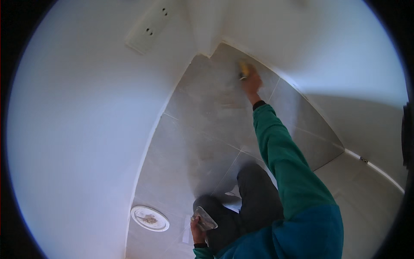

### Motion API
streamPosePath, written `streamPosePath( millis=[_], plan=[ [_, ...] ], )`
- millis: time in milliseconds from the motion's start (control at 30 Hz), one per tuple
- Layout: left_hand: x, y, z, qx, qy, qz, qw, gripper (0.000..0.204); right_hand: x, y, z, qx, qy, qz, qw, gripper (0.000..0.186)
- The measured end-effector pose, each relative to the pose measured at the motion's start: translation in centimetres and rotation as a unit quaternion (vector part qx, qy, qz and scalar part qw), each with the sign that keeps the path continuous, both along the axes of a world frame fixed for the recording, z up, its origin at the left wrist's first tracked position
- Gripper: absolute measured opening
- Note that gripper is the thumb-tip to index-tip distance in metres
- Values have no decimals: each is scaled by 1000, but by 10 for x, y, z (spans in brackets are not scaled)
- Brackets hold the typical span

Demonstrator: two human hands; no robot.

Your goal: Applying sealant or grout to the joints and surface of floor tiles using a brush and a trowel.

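At the far end of the grey tiled floor [194,142], my right hand [252,82] is closed around a small yellow tool with a dark edge [244,69]. Motion smears the hand and tool, so the tool's kind is unclear, as is whether it touches the tile. My left hand [198,232] stays close by my left knee. It grips a small clear plastic container [206,219], tilted, with some brownish matter seemingly inside. To the left of that hand, a round white lid or plate [137,212] lies on the floor with brown crumbs in its middle.
A white wall [82,129] rises on the left and carries a socket strip [146,30]. Another white wall [345,56] bounds the right side; a jutting corner [209,26] stands at the far end. My bent knees [254,181] take up the near floor.
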State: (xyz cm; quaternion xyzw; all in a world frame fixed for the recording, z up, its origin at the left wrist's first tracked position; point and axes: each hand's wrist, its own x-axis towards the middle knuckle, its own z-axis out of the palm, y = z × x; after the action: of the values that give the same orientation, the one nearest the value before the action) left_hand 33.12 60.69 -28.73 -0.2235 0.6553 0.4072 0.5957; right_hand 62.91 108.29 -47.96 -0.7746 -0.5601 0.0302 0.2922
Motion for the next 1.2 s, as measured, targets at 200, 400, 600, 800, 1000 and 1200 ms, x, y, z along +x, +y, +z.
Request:
streamPosePath(
  millis=[200,400,600,800,1000,1200],
  plan=[
    [3,5,-4,11,-28,-30,999,32,6,30,28,6,70,105,992,38],
    [9,17,-3,3,-27,-54,998,32,2,71,15,1,103,151,983,26],
    [11,18,-3,-12,4,-49,999,34,12,86,16,33,117,319,940,39],
    [8,29,-1,-11,-10,-35,999,31,-50,33,8,-40,20,332,942,40],
    [11,32,2,4,-20,-104,994,33,-88,56,26,-5,34,324,945,34],
    [6,17,1,2,-9,-16,1000,26,-119,18,35,-118,57,489,862,37]
  ],
)
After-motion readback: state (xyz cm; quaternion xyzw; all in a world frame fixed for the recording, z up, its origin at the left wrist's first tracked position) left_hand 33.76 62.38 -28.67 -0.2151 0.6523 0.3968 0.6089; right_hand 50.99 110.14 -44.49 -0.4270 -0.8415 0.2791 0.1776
